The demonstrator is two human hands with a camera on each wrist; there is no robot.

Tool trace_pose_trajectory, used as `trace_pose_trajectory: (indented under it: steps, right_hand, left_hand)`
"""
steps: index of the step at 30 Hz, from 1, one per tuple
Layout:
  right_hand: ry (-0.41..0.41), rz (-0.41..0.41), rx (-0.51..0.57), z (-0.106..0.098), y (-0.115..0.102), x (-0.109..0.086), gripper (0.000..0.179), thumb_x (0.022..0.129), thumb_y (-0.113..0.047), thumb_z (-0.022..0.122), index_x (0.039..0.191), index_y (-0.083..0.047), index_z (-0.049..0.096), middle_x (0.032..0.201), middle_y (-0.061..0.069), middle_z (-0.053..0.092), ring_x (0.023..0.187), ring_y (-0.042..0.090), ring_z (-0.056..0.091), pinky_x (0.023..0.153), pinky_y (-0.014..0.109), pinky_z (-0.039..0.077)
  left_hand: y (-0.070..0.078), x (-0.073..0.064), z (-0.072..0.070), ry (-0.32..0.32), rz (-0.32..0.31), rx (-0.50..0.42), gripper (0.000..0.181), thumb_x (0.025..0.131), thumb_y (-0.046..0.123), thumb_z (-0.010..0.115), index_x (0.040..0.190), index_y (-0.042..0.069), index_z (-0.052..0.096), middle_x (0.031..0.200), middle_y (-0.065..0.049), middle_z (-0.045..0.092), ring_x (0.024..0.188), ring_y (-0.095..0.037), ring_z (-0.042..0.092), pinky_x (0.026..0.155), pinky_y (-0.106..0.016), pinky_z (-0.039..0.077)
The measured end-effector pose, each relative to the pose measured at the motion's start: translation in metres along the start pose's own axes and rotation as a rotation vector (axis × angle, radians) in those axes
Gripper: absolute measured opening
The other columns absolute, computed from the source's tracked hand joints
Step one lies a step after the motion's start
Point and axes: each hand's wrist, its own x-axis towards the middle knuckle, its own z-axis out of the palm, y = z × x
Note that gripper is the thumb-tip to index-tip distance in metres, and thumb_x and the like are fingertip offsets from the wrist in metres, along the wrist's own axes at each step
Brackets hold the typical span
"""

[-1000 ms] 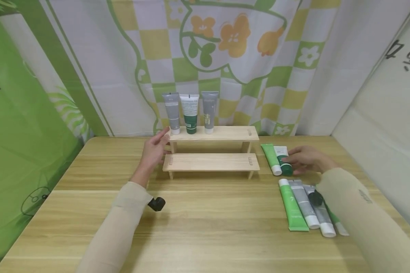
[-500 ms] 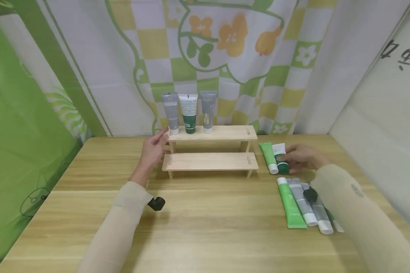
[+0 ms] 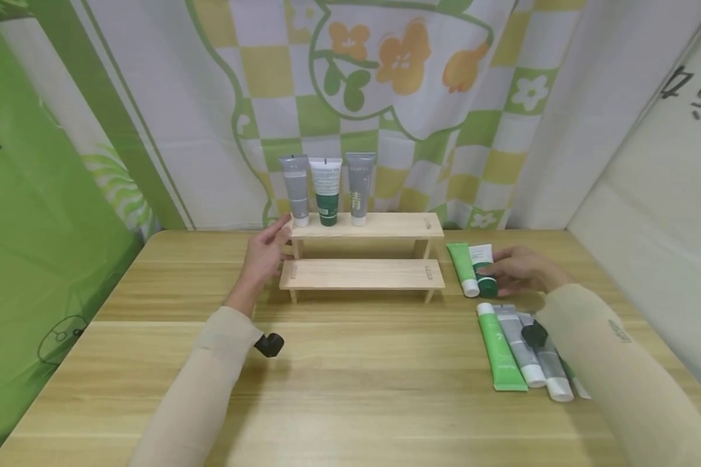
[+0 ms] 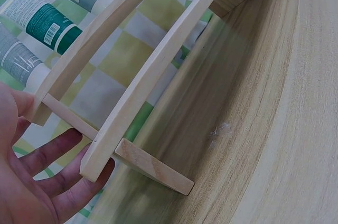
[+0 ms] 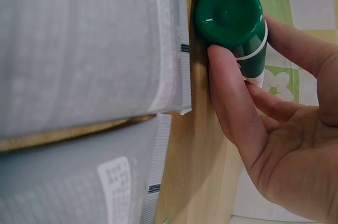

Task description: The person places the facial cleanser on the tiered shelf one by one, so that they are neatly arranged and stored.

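Note:
My right hand (image 3: 522, 269) pinches a white and dark green squeeze tube (image 3: 487, 285) lying on the table. In the right wrist view its green cap (image 5: 228, 15) faces the camera, with fingers on both sides. A light green tube (image 3: 461, 266) lies alongside it. My left hand (image 3: 263, 259) touches the left end of a two-step wooden stand (image 3: 362, 275), its fingers loosely extended beside the shelf ends. On the upper shelf (image 3: 397, 224) three tubes stand upright on their caps: a grey one (image 3: 296, 191), a white and green one (image 3: 327, 191) and another grey one (image 3: 359, 188).
In front of my right hand lie a bright green tube (image 3: 502, 350), a grey tube (image 3: 520, 350) and more tubes, partly hidden by the right sleeve (image 3: 613, 363). A patterned curtain (image 3: 385, 84) hangs behind the wooden table (image 3: 350, 376).
The head view shifts slightly. My right fingers settle closer around the white and green tube, which has barely moved. My left hand stays at the stand.

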Motion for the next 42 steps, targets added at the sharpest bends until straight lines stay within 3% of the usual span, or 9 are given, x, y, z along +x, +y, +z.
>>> trace_pose_trajectory:
  steps: [9, 21, 29, 37, 42]
  right_hand:
    - [0.001, -0.018, 0.03, 0.0, 0.004, 0.0, 0.06, 0.097, -0.013, 0.066, 0.138, 0.016, 0.031, 0.094, 0.008, 0.066, 0.082, 0.017, 0.066, 0.074, 0.034, 0.061]
    - [0.004, -0.024, 0.042, 0.0, 0.006, -0.005, 0.076, 0.098, -0.014, 0.065, 0.146, 0.018, 0.015, 0.095, 0.009, 0.068, 0.083, 0.017, 0.067, 0.074, 0.035, 0.061]
    - [0.011, -0.036, 0.043, 0.0, 0.009, -0.007, 0.077, 0.097, -0.015, 0.067, 0.147, 0.017, 0.017, 0.094, 0.007, 0.069, 0.083, 0.017, 0.069, 0.075, 0.036, 0.061]
    - [0.024, -0.062, 0.053, 0.0, 0.013, -0.011, 0.074, 0.097, -0.018, 0.068, 0.146, 0.014, 0.023, 0.091, 0.004, 0.069, 0.081, 0.015, 0.068, 0.07, 0.034, 0.061]
    - [0.018, -0.074, 0.064, 0.0, 0.013, -0.017, 0.081, 0.097, -0.019, 0.068, 0.149, 0.015, 0.016, 0.098, 0.007, 0.068, 0.085, 0.017, 0.068, 0.074, 0.036, 0.061]
  left_hand:
    - [0.0, -0.001, 0.0, -0.002, 0.017, 0.005, 0.045, 0.105, 0.042, 0.051, 0.149, 0.034, 0.049, 0.138, -0.016, 0.057, 0.092, -0.035, 0.066, 0.06, -0.035, 0.057]
    - [0.0, 0.0, 0.001, 0.007, 0.011, 0.012, 0.045, 0.105, 0.043, 0.051, 0.149, 0.034, 0.05, 0.136, -0.015, 0.06, 0.092, -0.035, 0.065, 0.061, -0.036, 0.056]
    - [0.0, 0.0, 0.0, 0.011, 0.005, 0.023, 0.045, 0.104, 0.045, 0.051, 0.148, 0.035, 0.05, 0.136, -0.014, 0.06, 0.092, -0.034, 0.065, 0.057, -0.03, 0.054]
    - [0.0, 0.0, 0.0, 0.009, 0.014, 0.015, 0.045, 0.105, 0.043, 0.051, 0.149, 0.033, 0.05, 0.133, -0.016, 0.061, 0.09, -0.033, 0.065, 0.06, -0.034, 0.056]
    - [0.0, 0.0, 0.001, 0.016, 0.027, 0.017, 0.044, 0.105, 0.041, 0.051, 0.149, 0.033, 0.05, 0.133, -0.017, 0.061, 0.087, -0.033, 0.067, 0.058, -0.033, 0.056]
